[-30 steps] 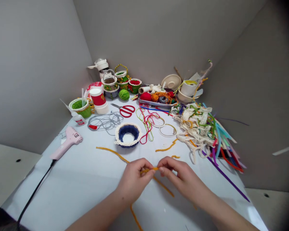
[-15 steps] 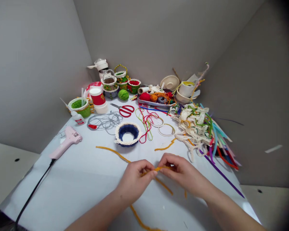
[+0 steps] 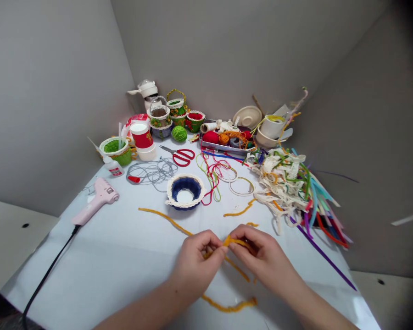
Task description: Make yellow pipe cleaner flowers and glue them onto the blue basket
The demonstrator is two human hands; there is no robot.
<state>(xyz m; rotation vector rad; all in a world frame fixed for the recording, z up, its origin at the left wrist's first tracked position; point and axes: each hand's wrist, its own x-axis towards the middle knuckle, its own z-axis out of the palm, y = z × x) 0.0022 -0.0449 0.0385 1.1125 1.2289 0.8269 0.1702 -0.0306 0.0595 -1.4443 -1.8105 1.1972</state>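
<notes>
Over the front middle of the table, my left hand [image 3: 202,256] pinches an orange-yellow yarn strand [image 3: 228,240] between thumb and forefinger. Close beside it, my right hand [image 3: 261,254] is closed on the same yarn, which runs back under its fingers. Between the fingertips the yarn crosses or loops; whether it is knotted I cannot tell. A long piece of the same yarn [image 3: 165,217] lies on the table and passes beneath my left hand. Below the hands a textured yarn end [image 3: 230,308] curves to the right. Beyond them stands a dark blue yarn bowl with a white lace rim [image 3: 185,191].
At the left lies a pink glue gun [image 3: 96,199] with a black cord. Behind are a glue bottle [image 3: 113,166], red-handled scissors [image 3: 183,156], grey cord [image 3: 151,173] and small baskets [image 3: 160,117]. A yarn tray [image 3: 227,146] stands at the back; lace and pipe cleaners [image 3: 282,178] heap at the right.
The yarn between my fingertips has gone from a short straight stretch to a crossing, with more showing in my right hand. The trailing end below swung rightward, its tip now visible.
</notes>
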